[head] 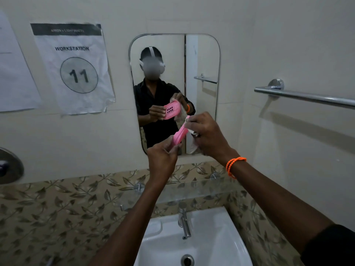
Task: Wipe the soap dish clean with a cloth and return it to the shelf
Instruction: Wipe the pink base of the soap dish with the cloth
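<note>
Holding one pink soap dish [179, 134] by its lower end, the left hand [163, 160] is closed around it with fingers pinched, just below the centre of the view; the dish stands on edge, tilted toward one o'clock, in front of the mirror [203, 60]. The right hand [206, 135], at the dish's three o'clock, is clenched on one pale cloth [193, 144] and presses it against the dish's upper end, so both hands meet at the dish. One orange beaded bracelet [233, 166] circles the right wrist. The mirror's reflection shows the dish's slotted face and the cloth bunched behind it. One glass shelf [203, 189] lies at six o'clock of the hands, well apart from them, carried on round metal studs; its top appears bare, though the glass is hard to read. Below it stand one tap [184, 221] and one white basin [215, 242], whose rim runs out of the lower edge. One chrome towel rail [307, 96] crosses the wall at three o'clock, clear of the right forearm. Two paper sheets hang at nine to ten o'clock: one workstation notice [75, 68] marked 11, and one sheet [13, 73] cut by the left edge.
</note>
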